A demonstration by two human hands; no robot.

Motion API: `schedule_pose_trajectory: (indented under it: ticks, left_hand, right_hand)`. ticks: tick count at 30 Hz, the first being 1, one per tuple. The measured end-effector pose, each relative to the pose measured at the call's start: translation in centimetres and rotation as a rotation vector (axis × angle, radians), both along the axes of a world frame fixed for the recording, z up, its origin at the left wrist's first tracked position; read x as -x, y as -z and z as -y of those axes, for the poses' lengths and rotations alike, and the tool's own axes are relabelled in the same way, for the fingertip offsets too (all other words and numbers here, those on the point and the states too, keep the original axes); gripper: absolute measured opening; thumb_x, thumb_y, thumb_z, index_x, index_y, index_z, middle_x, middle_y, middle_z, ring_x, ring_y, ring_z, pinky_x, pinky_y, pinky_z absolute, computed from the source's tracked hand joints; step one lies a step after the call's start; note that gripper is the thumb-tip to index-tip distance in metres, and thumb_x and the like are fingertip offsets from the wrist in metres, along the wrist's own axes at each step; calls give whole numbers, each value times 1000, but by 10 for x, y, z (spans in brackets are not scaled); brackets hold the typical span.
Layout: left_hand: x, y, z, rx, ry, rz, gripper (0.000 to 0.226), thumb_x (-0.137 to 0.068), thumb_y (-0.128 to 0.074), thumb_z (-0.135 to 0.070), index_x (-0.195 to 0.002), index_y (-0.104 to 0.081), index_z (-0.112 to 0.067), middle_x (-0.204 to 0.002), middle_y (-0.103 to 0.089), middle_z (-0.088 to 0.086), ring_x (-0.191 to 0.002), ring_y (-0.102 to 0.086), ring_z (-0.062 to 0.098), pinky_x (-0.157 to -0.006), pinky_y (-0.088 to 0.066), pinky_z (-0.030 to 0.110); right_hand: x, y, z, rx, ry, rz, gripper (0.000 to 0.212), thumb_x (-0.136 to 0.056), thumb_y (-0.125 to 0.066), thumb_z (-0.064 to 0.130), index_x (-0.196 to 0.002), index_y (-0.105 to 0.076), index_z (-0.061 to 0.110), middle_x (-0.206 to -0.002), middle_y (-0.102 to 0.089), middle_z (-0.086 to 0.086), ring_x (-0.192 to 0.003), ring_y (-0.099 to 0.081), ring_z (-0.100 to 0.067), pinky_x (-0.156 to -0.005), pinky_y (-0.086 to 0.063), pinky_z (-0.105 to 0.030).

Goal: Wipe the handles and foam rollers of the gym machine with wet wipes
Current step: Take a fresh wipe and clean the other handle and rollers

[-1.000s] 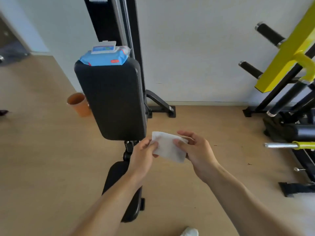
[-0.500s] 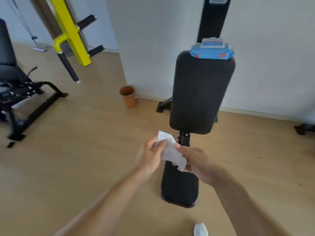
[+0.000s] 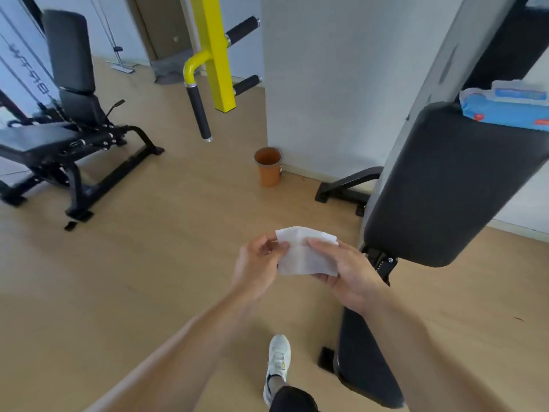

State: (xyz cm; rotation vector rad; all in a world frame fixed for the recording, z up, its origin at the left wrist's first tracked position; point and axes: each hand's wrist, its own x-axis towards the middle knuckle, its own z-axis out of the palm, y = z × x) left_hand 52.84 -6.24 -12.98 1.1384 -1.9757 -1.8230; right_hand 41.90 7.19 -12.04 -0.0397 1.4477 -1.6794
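Observation:
A white wet wipe [image 3: 303, 254] is held folded between both hands at the middle of the view. My left hand [image 3: 258, 269] pinches its left edge and my right hand [image 3: 350, 270] grips its right side. A blue pack of wet wipes [image 3: 502, 110] lies on top of the black back pad [image 3: 445, 185] at the right. The yellow machine arm [image 3: 212, 52] hangs at the upper middle, with a black foam-covered handle [image 3: 199, 114] pointing down and two black foam rollers [image 3: 242, 28] [image 3: 246, 84] sticking out to its right.
An orange cup-shaped bin [image 3: 268, 166] stands on the wooden floor by the wall corner. A black adjustable bench [image 3: 59, 138] fills the left side. The black seat pad [image 3: 365, 361] is low at the right, beside my white shoe [image 3: 278, 364].
The view has swung to the left: the back pad and wipe pack slid to the right edge, the yellow arm and black bench came closer. Both hands keep hold of the wipe.

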Motion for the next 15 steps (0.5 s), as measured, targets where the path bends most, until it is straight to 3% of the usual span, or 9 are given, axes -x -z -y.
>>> schedule_pose_trajectory:
  ticks: [3,5,8,11,15]
  left_hand:
    - [14,0,53,8,-75,4,13,-82,-67,-38,-92,-76,-36,-91,-78,-5,-95,-72,21,-94,-55,50]
    - [27,1,93,3,-133,5,14,-78,-65,-40,-85,-77,-40,-88,-78,0,-89,-73,24,-93,-55,51]
    - [48,-4,154,-23,-195,-21,12,-90,-65,-31,-95,-76,-33,-88,-78,1,-90,-74,24,-87,-59,40]
    - [64,-13,212,-47,-232,-56,15,-96,-64,-31,-108,-72,-27,-93,-78,-7,-82,-74,5,-71,-56,16]
    - [78,-20,278,20,-256,-63,20,-93,-66,-39,-112,-70,-33,-96,-75,-11,-89,-71,9,-78,-50,22]
  right_hand:
    - [13,2,54,-6,-34,24,13,-94,-67,16,-101,-72,6,-76,-77,3,-69,-73,-8,-66,-60,-25]
    - [28,2,96,-13,-31,37,10,-96,-67,16,-97,-71,7,-73,-77,3,-67,-73,-9,-72,-60,-29]
    - [57,-3,169,4,25,72,19,-94,-69,18,-109,-68,6,-90,-78,-4,-82,-73,-16,-76,-60,-35]
    - [82,-12,242,25,96,31,17,-97,-66,20,-111,-66,11,-114,-72,-10,-103,-69,-25,-77,-60,-37]
    - [99,-27,321,27,169,-25,5,-100,-62,21,-95,-62,21,-108,-67,-7,-100,-66,-23,-83,-60,-40]
